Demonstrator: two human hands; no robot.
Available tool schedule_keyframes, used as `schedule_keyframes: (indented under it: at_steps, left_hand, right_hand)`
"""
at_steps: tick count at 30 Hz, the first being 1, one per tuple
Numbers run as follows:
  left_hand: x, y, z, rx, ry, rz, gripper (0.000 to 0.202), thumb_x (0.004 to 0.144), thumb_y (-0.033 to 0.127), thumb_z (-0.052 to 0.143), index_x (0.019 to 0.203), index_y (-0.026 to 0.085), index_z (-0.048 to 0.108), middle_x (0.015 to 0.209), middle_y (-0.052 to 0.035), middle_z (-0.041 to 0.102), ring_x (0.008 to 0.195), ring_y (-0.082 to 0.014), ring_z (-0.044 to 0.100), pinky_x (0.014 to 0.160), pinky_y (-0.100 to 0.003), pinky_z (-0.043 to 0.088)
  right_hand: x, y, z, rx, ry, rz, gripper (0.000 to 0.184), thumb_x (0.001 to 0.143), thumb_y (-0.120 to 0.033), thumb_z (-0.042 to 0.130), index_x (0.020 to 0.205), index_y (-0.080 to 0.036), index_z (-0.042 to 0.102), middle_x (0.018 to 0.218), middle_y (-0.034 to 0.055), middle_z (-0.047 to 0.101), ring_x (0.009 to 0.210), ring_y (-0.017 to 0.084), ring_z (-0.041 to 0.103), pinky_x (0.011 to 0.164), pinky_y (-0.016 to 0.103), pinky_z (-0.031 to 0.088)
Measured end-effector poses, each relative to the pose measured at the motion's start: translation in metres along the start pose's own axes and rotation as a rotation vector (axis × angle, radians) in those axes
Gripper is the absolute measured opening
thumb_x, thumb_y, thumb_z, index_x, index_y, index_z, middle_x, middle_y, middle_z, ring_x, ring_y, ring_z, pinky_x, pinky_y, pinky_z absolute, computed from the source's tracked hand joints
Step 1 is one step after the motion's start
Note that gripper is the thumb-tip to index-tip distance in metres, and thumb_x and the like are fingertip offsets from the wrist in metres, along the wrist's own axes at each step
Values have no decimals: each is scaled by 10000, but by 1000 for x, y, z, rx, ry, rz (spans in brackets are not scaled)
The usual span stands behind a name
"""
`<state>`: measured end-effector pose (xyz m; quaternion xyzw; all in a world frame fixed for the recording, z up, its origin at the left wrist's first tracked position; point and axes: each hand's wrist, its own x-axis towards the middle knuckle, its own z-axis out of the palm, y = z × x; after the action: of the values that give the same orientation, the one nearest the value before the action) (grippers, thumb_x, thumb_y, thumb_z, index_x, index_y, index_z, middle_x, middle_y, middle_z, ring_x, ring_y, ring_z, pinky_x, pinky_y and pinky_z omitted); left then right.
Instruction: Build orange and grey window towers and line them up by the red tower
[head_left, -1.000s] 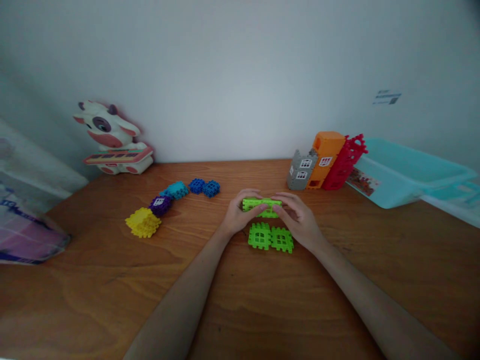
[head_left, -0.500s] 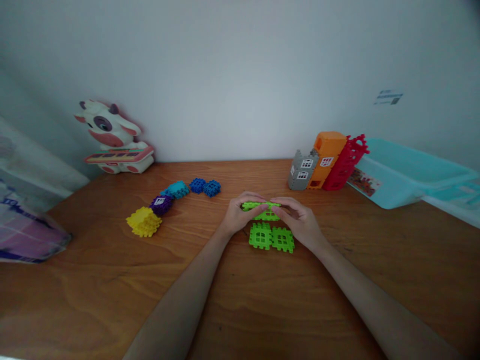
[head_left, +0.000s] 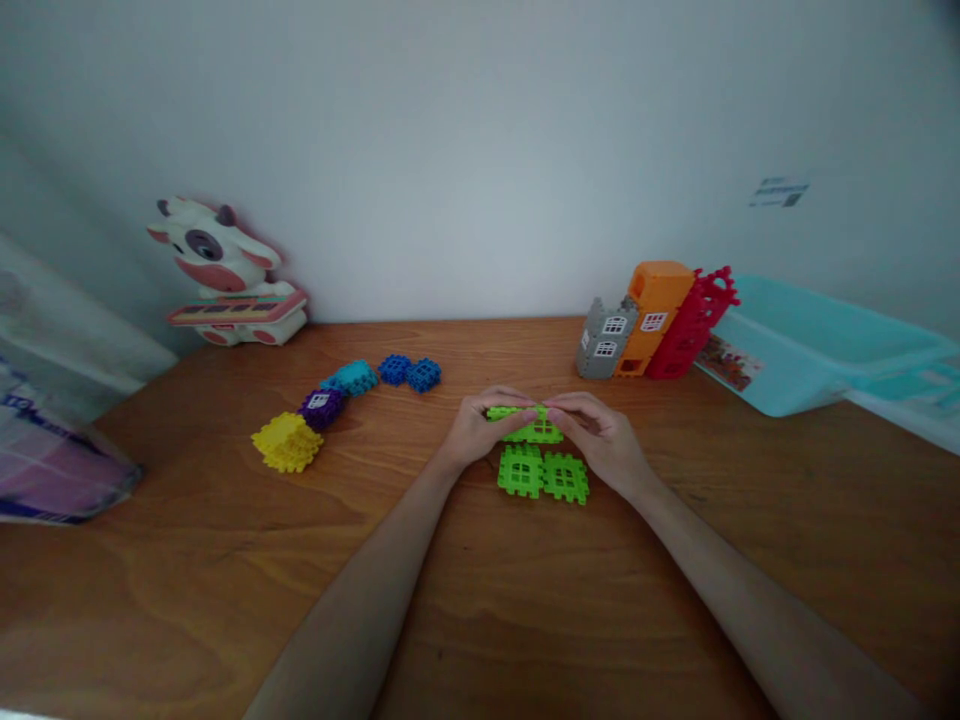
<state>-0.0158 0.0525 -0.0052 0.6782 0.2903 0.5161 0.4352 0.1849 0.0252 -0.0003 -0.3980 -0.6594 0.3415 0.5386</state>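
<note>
My left hand (head_left: 480,430) and right hand (head_left: 600,440) are both closed on a lime-green waffle block (head_left: 534,425), gripping it from either end above a wooden table (head_left: 225,570), fingertips almost meeting on top. Just nearer me, two green waffle panels (head_left: 542,474) lie flat, edge to edge and touching. That much of the green is gathered here; still apart to my left lie a yellow block stack (head_left: 286,443), a purple block (head_left: 321,408), a teal block (head_left: 349,378) and two blue blocks (head_left: 410,374). Ahead, by the wall, a grey windowed block (head_left: 606,340), an orange block (head_left: 652,318) and a red block (head_left: 686,325) stand together, leaning toward a pale teal plastic tub (head_left: 817,360) — not part of anything in my hands.
</note>
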Motion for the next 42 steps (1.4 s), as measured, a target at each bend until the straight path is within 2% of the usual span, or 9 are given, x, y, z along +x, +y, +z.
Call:
schedule_keyframes:
  at_steps: [5,10,17,19,24,28,32,37,42]
  left_hand:
    - [0,0,2,21,41,-50,240,787,404,772,896,191,781,996,-85,767,934,-205,705,884,-350,552]
    - [1,2,3,-33,56,-189,438,802,461,742,1143,190,695,1099,-86,738,963,-198,687,856,-316,545]
    - [0,0,3,-1,81,-277,412,770,500,752,990,158,689,934,-56,721,812,-170,664,744,-286,541]
    - [-1,1,4,-1,53,-282,457,752,475,780,1072,170,664,961,-53,714,836,-172,667,763,-290,546]
    - [-2,0,8,-118,25,-179,741,731,397,825,1367,237,480,1220,-87,654,1065,-195,654,922,-323,533]
    - [1,-7,7,-72,88,-121,509,769,420,788,1193,211,599,1143,-77,672,1008,-181,653,899,-311,531]
    - [3,-12,5,10,180,-83,356,812,461,735,1028,187,663,1054,-74,680,985,-193,643,899,-334,519]
    - [2,-13,2,126,128,-25,293,836,465,708,966,206,751,1279,-123,628,1223,-248,580,1025,-409,472]
    - [1,-8,0,200,64,27,231,803,387,767,983,243,778,1297,-100,640,1242,-233,579,1111,-440,411]
  right_hand:
    - [2,-2,2,11,41,90,241,821,-459,734,925,-246,778,955,52,760,907,216,705,852,369,570]
    - [3,1,2,66,93,245,363,810,-538,707,995,-232,764,1022,65,782,948,243,721,900,410,562]
    - [1,2,3,155,-14,327,411,718,-506,802,1019,-232,748,1028,62,782,956,249,724,897,409,570]
    - [1,4,3,170,-17,358,409,716,-503,808,1016,-231,745,1025,59,778,959,250,719,889,406,574]
    - [3,9,4,319,121,421,399,753,-550,765,1025,-266,697,1049,35,742,997,237,699,824,384,617]
    - [2,7,3,338,55,364,422,789,-561,730,1101,-287,657,1130,36,698,967,215,705,832,401,633]
    - [1,7,2,168,-20,218,442,771,-486,778,1156,-303,661,1231,54,651,936,212,703,870,424,620]
    - [-2,11,-1,58,-10,108,313,830,-461,725,1098,-300,707,1344,79,526,878,198,689,662,364,654]
    - [-5,2,-3,-63,-109,55,282,916,-453,620,1146,-314,706,1308,88,547,829,186,669,532,305,626]
